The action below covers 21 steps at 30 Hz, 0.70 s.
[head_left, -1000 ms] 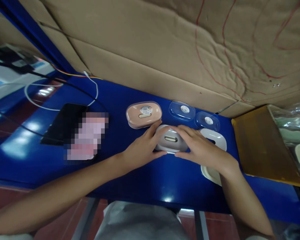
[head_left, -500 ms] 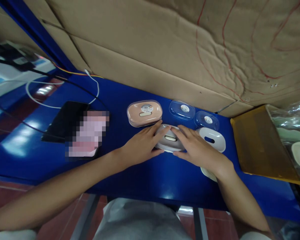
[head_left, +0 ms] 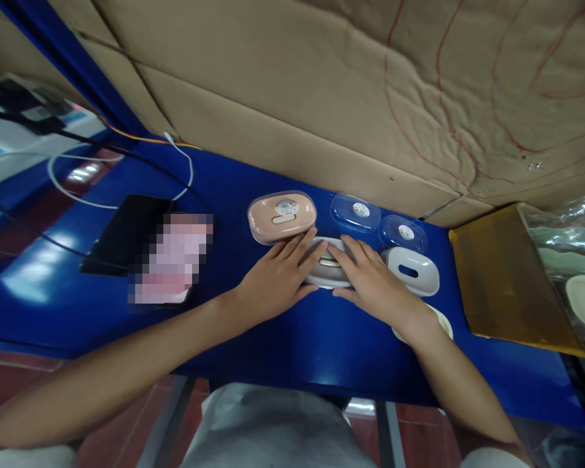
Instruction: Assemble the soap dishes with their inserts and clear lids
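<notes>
A grey-and-white oval soap dish [head_left: 327, 275] with a pale slot in its middle lies on the table between my hands. My left hand [head_left: 280, 276] grips its left end, thumb at the near edge and fingers over the top. On the right end, my right hand [head_left: 377, 283] holds it the same way, the fingers hiding part of the rim. Just beyond my left fingers sits a pink soap dish [head_left: 260, 218] under a clear lid with a round label. A white tray with an oval hole [head_left: 425, 276] lies right of my right hand; a cream piece [head_left: 444, 323] shows partly behind that wrist.
Two clear lids with round labels, one [head_left: 346, 214] left of the other [head_left: 392, 234], lie near the cardboard wall [head_left: 273, 117]. A cardboard box [head_left: 502, 279] with wrapped pieces stands at right. A phone [head_left: 173, 260], a black flat object [head_left: 127, 234] and cables lie at left.
Both hands and the soap dish have shifted slightly away from me and to the left. More of the cream piece shows beside my right wrist.
</notes>
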Available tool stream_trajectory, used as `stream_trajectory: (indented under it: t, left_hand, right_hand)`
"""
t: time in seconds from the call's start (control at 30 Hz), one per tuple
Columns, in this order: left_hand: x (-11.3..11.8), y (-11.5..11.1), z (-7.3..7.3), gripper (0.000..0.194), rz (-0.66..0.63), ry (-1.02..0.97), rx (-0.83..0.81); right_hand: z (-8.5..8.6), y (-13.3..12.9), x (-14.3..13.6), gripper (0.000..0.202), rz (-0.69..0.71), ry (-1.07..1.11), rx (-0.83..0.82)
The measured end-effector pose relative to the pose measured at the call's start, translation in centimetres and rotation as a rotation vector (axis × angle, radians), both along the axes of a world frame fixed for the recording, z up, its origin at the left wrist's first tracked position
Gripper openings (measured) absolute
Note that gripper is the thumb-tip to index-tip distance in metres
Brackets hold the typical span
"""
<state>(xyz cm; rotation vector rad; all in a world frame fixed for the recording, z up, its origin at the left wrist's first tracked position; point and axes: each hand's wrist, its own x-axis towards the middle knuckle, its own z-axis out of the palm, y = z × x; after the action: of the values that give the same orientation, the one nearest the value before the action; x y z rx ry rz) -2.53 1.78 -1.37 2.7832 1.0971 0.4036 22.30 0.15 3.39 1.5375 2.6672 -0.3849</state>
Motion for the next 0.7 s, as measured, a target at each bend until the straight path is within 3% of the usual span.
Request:
stream_trajectory:
  t: [0.17, 0.33, 0.43, 0.57, 0.7]
  left_hand:
    - [-0.1, 0.2, -0.4, 0.073, 0.010, -0.029, -0.017]
    - [-0.1, 0.4, -0.4, 0.073, -0.006, -0.046, -0.013]
    - [-0.1, 0.5, -0.2, 0.063, -0.016, -0.042, -0.014]
    - [-0.1, 0.3, 0.3, 0.069, -0.068, -0.091, -0.095]
    - [-0.1, -0.1, 0.8, 0.071, -0.114, -0.128, -0.168]
  right_hand:
    - [-0.8, 0.3, 0.3, 0.091, 0.017, 0.046, -0.058]
    - [0.3, 2.0, 1.5, 0.076, 0.056, 0.154, -0.160]
    - [0.8, 3.9, 3.0, 0.064, -0.038, 0.227, -0.052]
    - [0.0, 5.7, 5.2, 0.070, -0.202, 0.110, 0.084]
    - [-0.7, 6.0, 6.3, 0.066, -0.164, 0.065, 0.091]
